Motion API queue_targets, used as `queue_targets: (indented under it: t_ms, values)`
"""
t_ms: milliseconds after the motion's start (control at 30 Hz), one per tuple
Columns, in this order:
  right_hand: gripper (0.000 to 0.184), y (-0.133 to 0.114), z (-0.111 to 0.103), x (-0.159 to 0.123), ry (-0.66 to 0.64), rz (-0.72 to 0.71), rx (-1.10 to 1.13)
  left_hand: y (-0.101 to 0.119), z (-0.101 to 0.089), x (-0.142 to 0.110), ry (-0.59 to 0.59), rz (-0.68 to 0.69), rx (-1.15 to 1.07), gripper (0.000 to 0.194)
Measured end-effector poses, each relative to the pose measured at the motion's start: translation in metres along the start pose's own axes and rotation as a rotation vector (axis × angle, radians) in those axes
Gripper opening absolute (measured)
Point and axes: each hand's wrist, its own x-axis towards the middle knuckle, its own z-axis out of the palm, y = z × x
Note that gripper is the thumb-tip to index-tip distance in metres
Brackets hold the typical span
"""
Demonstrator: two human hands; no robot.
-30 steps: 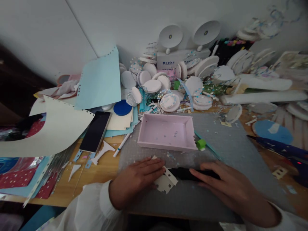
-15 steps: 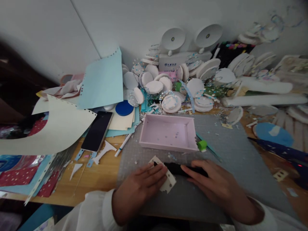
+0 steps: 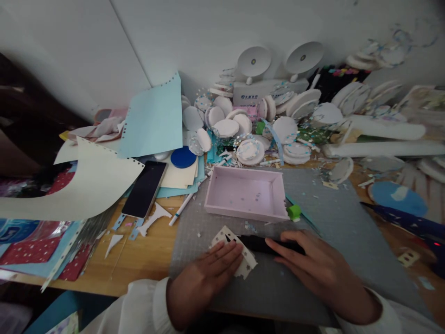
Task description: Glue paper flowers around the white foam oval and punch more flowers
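Note:
A small cream piece of paper (image 3: 249,262) with star-shaped holes is in my left hand (image 3: 208,278). Straight fingers lie across its top; the thumb is hidden. My right hand (image 3: 316,269) is wrapped around a long black hand tool (image 3: 257,244), whose exact kind I cannot make out. The tool's left end meets the paper beside my left fingertips, and a dark pointed part shows over the paper. Just beyond my hands, a shallow pale purple box (image 3: 243,214) holds a few tiny bits. Small pale blue scraps (image 3: 249,226) lie between box and tool.
Under my hands is a grey cutting mat (image 3: 340,232). A phone (image 3: 144,189), a white-capped pen (image 3: 181,209), paper scraps and sheets (image 3: 153,120) lie leftward. White foam discs (image 3: 225,128) pile up behind the box. A green clip-like piece (image 3: 294,212) touches the box's right corner.
The view has shifted slightly, so most things sit a little further right. My left fingers have slid down a little on the paper, showing more of its upper corner. Both holds remain.

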Motion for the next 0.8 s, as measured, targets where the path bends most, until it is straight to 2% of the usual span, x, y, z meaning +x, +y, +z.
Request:
queue_targets:
  t_ms: [133, 233, 300, 367, 433, 500, 533, 567, 633, 700, 800]
  values:
    - [0.029, -0.004, 0.011, 0.005, 0.070, -0.003, -0.032, -0.002, 0.004, 0.000, -0.004, 0.001, -0.008, 0.043]
    - [0.030, -0.005, 0.013, 0.006, 0.073, -0.009, -0.012, -0.001, 0.005, -0.001, -0.002, -0.007, -0.042, 0.043]
    - [0.030, -0.004, 0.011, 0.004, 0.066, -0.017, -0.002, -0.002, -0.001, -0.003, 0.020, 0.001, -0.124, 0.044]
    - [0.030, -0.002, 0.009, 0.001, 0.076, -0.021, -0.019, -0.008, -0.013, -0.007, 0.117, -0.039, -0.236, 0.045]
    - [0.028, -0.002, 0.008, -0.001, 0.105, -0.022, -0.044, -0.024, -0.032, -0.014, 0.314, -0.205, -0.287, 0.043]
    - [0.028, -0.002, 0.009, -0.002, 0.128, -0.019, -0.057, -0.052, -0.052, -0.023, 0.562, -0.484, -0.159, 0.032]
    - [0.028, -0.003, 0.010, -0.002, 0.133, -0.015, -0.058, -0.069, -0.061, -0.027, 0.625, -0.594, -0.061, 0.028]
    - [0.028, -0.003, 0.011, -0.002, 0.134, -0.010, -0.057, -0.088, -0.068, -0.031, 0.654, -0.701, 0.060, 0.032]
    - [0.029, -0.004, 0.012, -0.003, 0.129, 0.001, -0.056, -0.122, -0.075, -0.039, 0.591, -0.920, 0.304, 0.053]
    - [0.029, -0.003, 0.013, -0.003, 0.121, 0.009, -0.053, -0.149, -0.075, -0.043, 0.480, -1.100, 0.419, 0.068]
    - [0.029, -0.003, 0.014, -0.004, 0.111, 0.011, -0.051, -0.167, -0.069, -0.044, 0.390, -1.134, 0.468, 0.068]
